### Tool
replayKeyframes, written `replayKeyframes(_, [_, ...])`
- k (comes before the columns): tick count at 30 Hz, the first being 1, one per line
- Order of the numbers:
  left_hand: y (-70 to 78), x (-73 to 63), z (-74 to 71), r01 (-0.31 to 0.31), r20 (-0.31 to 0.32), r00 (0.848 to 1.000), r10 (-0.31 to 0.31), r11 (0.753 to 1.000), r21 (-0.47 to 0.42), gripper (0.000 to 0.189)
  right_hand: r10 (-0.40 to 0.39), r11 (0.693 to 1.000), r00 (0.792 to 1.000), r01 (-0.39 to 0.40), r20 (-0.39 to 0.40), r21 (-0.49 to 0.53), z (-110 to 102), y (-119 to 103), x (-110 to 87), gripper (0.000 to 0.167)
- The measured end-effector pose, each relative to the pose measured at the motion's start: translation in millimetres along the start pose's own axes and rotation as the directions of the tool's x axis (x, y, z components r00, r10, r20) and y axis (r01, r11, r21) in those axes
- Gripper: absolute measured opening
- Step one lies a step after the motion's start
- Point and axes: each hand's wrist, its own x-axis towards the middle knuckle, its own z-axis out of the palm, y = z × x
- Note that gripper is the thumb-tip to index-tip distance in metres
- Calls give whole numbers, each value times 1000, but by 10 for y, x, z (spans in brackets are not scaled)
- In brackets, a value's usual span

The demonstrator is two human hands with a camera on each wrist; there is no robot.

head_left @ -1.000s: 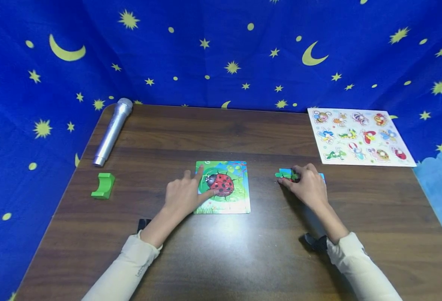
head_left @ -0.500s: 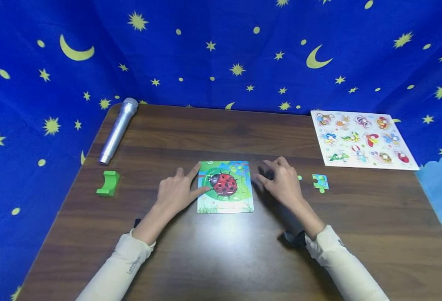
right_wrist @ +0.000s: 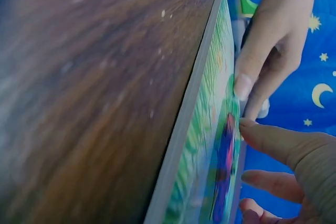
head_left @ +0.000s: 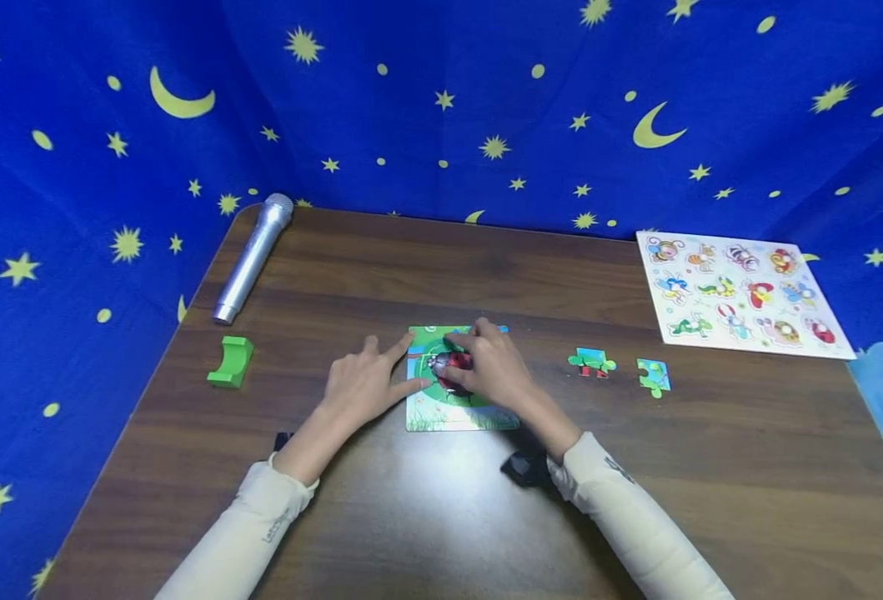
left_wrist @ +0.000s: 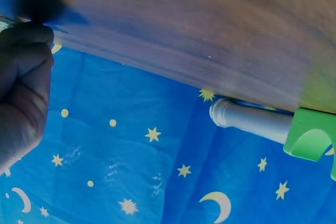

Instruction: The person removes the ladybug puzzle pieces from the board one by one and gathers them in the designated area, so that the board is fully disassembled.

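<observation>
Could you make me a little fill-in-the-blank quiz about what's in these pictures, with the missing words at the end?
1. The left hand and right hand are at the ladybug puzzle, and ____ loose pieces lie to its right.
2. In the head view, the silver microphone lies on the puzzle's ____ side.
3. The block near the microphone is ____.
4. Behind its yellow stars, the cloth is ____.

Missing words: two; left; green; blue.
</observation>
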Motion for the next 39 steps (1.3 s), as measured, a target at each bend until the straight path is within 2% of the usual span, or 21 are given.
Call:
replayKeyframes(9, [-10, -1, -12, 9, 12, 1000, -9, 1000, -9, 86, 21, 1000, 997, -21, 70, 5, 49, -88, 74, 59])
replayKeyframes(22, [-11, 15, -19, -3, 28, 1000, 3, 1000, -15, 84, 11, 1000, 1000, -11, -3, -20, 94, -102, 47, 61])
replayKeyframes(30, [-16, -3, -28, 12, 33, 999, -12, 1000, -11, 84, -50, 995, 998, 46, -43, -90, 109, -126, 49, 59])
replayKeyframes(39, [-10, 17, -27, 7, 43, 999, -6, 1000, -17, 84, -14, 999, 1000, 15, -23, 39, 133, -80, 85, 63])
